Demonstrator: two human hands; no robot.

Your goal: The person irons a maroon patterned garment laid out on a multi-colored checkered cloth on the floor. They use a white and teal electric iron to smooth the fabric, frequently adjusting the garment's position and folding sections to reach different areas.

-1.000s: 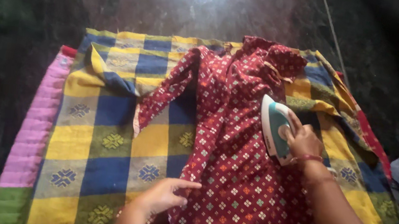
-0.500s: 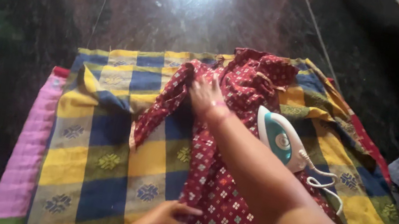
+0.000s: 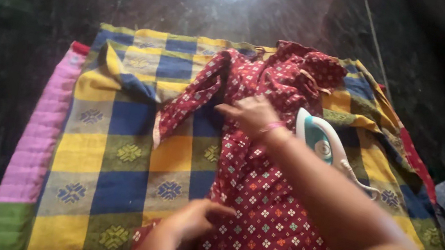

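Two hands rest on a dark red patterned garment spread over a checked blue and yellow blanket on the dark floor. Nearest, the left hand lies open with its fingers flat on the garment's lower left edge, grasping nothing. Farther up, the right hand presses the cloth near the middle, fingers spread and pointing left, also released. Just beside its wrist, a teal and white iron sits on the garment, unheld, its white cord trailing right.
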